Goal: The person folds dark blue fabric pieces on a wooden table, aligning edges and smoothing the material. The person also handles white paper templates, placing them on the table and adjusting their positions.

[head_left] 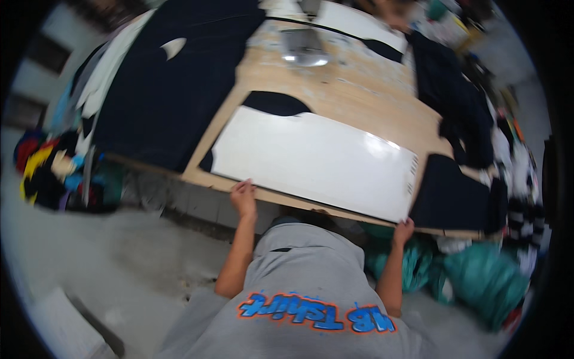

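Note:
A long glossy white board (pixel 311 158) lies near the table's front edge on top of a black cloth piece (pixel 276 103). The cloth shows past the board as a rounded flap at the far left, a strip at the left end and a thin line along the front. My left hand (pixel 243 197) is closed in a pinch at the cloth's front edge, near the board's left end. At the board's near right corner, my right hand (pixel 404 231) also pinches the edge. The fingertips are small and slightly blurred.
Black fabric (pixel 173 78) covers the wooden table's (pixel 359 90) left side. A folded black piece (pixel 451 194) lies right, with more dark cloth (pixel 451 90) behind. A metal lamp-like fitting (pixel 304 46) hangs over the middle. Green bags (pixel 484 281) stand on the floor. Another person's hand (pixel 394 15) shows far off.

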Motion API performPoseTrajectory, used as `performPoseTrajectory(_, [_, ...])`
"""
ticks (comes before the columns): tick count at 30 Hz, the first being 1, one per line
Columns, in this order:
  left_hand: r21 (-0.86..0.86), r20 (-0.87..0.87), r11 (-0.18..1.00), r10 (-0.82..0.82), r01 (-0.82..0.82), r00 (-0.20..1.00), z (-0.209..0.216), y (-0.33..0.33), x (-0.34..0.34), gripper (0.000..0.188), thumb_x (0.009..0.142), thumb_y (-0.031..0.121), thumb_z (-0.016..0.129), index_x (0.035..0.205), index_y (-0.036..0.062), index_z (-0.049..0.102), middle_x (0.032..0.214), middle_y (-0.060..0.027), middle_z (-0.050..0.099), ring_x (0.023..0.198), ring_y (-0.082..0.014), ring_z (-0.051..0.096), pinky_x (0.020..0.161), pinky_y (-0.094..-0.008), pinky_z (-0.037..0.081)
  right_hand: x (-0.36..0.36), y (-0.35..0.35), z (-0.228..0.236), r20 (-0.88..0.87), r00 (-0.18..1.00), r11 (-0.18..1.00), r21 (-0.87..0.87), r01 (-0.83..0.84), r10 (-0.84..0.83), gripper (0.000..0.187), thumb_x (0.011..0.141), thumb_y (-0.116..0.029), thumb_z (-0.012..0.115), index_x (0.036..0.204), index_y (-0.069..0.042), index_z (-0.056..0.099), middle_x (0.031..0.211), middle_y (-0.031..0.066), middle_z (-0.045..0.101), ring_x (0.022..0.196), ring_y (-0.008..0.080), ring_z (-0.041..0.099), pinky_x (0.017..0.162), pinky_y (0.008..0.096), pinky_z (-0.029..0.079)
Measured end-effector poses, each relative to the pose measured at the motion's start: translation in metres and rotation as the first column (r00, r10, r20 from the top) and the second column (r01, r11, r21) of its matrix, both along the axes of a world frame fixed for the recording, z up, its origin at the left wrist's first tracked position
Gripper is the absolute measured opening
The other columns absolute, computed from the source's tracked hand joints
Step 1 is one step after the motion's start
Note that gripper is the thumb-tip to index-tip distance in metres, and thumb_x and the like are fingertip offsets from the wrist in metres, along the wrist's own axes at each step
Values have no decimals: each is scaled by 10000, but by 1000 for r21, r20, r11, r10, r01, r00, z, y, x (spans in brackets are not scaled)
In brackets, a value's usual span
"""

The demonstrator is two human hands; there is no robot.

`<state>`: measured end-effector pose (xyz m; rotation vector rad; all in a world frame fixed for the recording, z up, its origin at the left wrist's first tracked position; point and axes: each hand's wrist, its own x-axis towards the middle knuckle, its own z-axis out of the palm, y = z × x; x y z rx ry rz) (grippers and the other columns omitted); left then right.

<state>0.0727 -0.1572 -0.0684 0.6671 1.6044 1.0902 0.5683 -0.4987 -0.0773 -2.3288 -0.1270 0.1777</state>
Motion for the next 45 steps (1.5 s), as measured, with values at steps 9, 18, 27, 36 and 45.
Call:
performPoseTrajectory(9, [-80,-12,980,-182,181,983,7,13,-9,274,1067,228,729,1140,-19,636,955,-93,728,796,-153,710,643,-261,589,-23,8,17,203,971,988,-59,145,-130,342,944,-50,722,1280,-17,668,1239,225,655,1174,437,634,1045,483,504])
performPoseTrajectory(18, [-179,-352,969,-227,173,908,15,29,-5,287,1056,253,729,1189,16,634,978,-86,718,766,-179,682,665,-309,553,-41,-3,31,178,966,962,232,143,-186,353,997,-59,700,1349,-81,682,1196,153,654,952,273,696,851,395,571])
performPoseTrajectory(27, [141,-742,556,-488,819,459,69,-46,187,301,1124,175,597,1371,5,575,1340,-142,620,1145,-256,637,955,-394,541,-54,-67,11,-238,947,798,515,313,-218,285,1064,-40,613,1338,-85,678,1155,113,695,809,176,726,739,303,591])
performPoseTrajectory(36, [5,-910,-152,-410,988,-58,77,-155,457,542,1133,282,555,1594,16,453,1671,-245,418,1569,-422,353,1294,-509,268,-37,-158,-11,-524,851,828,460,322,-40,264,1101,-106,579,1337,-66,690,1038,70,719,841,144,684,775,292,565])
performPoseTrajectory(45, [-241,-939,-62,-236,969,-249,41,-186,523,635,1173,459,342,1727,152,300,1804,-169,210,1680,-373,108,1337,-561,56,-62,-248,-39,-695,713,873,287,395,-94,280,1067,-86,571,1307,-43,708,1020,68,718,860,153,654,784,306,543])
